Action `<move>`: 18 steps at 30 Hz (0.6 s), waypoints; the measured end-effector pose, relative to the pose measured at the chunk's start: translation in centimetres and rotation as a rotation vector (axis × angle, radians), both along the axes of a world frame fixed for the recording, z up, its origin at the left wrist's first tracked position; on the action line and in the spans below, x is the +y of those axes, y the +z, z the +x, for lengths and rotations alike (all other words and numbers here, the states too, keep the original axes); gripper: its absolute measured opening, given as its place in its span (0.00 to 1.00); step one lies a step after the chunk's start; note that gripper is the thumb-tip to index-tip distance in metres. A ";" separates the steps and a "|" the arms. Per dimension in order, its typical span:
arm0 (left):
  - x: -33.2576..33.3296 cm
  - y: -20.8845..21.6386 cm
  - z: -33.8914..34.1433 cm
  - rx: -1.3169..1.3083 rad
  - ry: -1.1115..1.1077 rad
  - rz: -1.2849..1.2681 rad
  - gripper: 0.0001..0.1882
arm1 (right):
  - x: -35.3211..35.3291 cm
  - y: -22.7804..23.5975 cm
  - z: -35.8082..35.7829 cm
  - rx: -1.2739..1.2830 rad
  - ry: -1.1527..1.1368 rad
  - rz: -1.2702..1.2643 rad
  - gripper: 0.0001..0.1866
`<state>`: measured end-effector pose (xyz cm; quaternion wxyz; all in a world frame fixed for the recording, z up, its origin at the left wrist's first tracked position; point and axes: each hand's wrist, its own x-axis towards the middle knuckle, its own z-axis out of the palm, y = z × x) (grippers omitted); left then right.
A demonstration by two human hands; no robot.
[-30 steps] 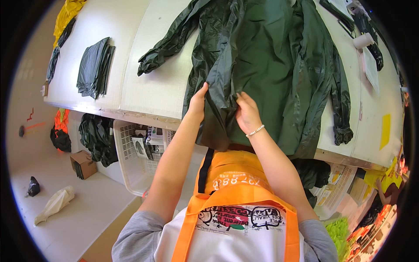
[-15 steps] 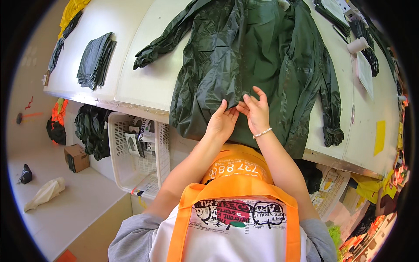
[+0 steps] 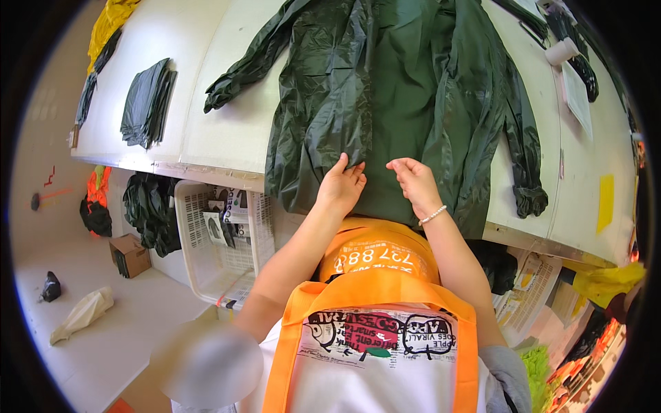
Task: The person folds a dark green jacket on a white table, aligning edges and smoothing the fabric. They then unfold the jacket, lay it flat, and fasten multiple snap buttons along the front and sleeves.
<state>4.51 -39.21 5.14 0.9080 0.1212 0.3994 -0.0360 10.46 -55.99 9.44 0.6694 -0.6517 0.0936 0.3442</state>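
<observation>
A dark green, shiny jacket (image 3: 406, 103) lies spread with its front open and its sleeves out to both sides. My left hand (image 3: 342, 187) is at the lower edge of the left front panel (image 3: 327, 117), thumb up and fingers curled on the fabric there. Over the inner back of the jacket is my right hand (image 3: 418, 184), apart from the left one. Its thumb and fingertips are pressed together; whatever they may hold is too small to make out.
On the table (image 3: 227, 138), a folded dark stack (image 3: 146, 103) lies to the left. Below the edge stands a white plastic basket (image 3: 186, 241) with packages, near a cardboard box (image 3: 129, 255). A white roll (image 3: 561, 51) and yellow tape (image 3: 605, 204) are at the right.
My hands were together at the panel's edge and are now apart. The right one has moved right and slightly down, its fingers closing together. The left panel's edge sits further left.
</observation>
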 end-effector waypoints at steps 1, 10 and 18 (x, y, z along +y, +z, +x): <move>0.3 0.0 0.0 -0.001 0.005 -0.003 0.15 | -0.6 0.2 0.2 0.001 0.003 0.003 0.10; -0.1 0.1 0.0 -0.037 0.037 -0.163 0.16 | 4.3 -3.5 -0.1 0.288 -0.203 0.433 0.12; 1.1 8.8 -1.8 0.034 -0.762 0.862 0.19 | 3.5 -2.2 3.0 -0.327 0.032 0.124 0.14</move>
